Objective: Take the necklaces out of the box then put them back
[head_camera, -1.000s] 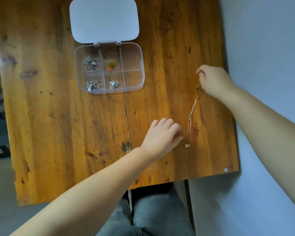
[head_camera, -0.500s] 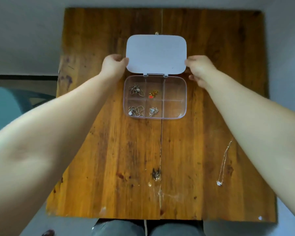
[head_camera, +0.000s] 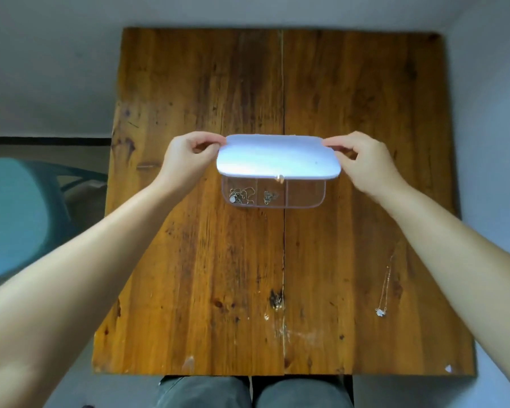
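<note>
A clear compartment box (head_camera: 305, 197) sits mid-table. Its white lid (head_camera: 277, 159) is swung partly down over it, hiding the back row. My left hand (head_camera: 186, 163) pinches the lid's left corner, and my right hand (head_camera: 362, 163) pinches its right corner. In the front row a silver necklace (head_camera: 241, 195) fills the left compartment, a small silver piece (head_camera: 269, 197) lies in the middle one, and the right one holds nothing. A thin chain necklace (head_camera: 384, 290) with a small pendant lies stretched out on the table (head_camera: 203, 275) near my right forearm.
The wooden table has a seam down its middle and ends close to my knees (head_camera: 253, 393). A teal plastic chair (head_camera: 15, 219) stands off the left edge. A pale wall runs along the right side and behind the table.
Both hands went from the laid-out necklace to the lid's corners, and the lid has come from flat open to half lowered. The chain on the table has stayed put.
</note>
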The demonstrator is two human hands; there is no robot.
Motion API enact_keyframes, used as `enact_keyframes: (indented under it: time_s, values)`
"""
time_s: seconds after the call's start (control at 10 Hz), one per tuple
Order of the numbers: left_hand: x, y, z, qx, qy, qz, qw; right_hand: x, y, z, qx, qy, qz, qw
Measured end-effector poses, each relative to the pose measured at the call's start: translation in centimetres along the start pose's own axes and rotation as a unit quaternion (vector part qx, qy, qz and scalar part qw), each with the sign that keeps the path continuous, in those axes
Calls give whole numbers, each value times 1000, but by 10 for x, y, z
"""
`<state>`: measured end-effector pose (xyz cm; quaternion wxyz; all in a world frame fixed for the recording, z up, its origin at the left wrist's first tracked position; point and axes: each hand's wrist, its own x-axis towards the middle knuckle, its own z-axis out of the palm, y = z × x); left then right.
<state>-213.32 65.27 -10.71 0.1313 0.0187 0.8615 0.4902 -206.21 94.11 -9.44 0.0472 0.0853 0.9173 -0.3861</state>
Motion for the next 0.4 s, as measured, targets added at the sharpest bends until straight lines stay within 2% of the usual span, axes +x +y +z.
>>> enact_keyframes:
  time_s: [0.1,0.2,0.4]
  values:
    - [-14,-14,10,56,3,-1,998,-15,6,18,-67,-11,3,998]
    - [-21,-19,19,121,17,42,992,-16,7,24,-111,1,-10,994]
    - [-43,-13,23,157,4,27,987,-28,-15,11,-111,-71,39,991]
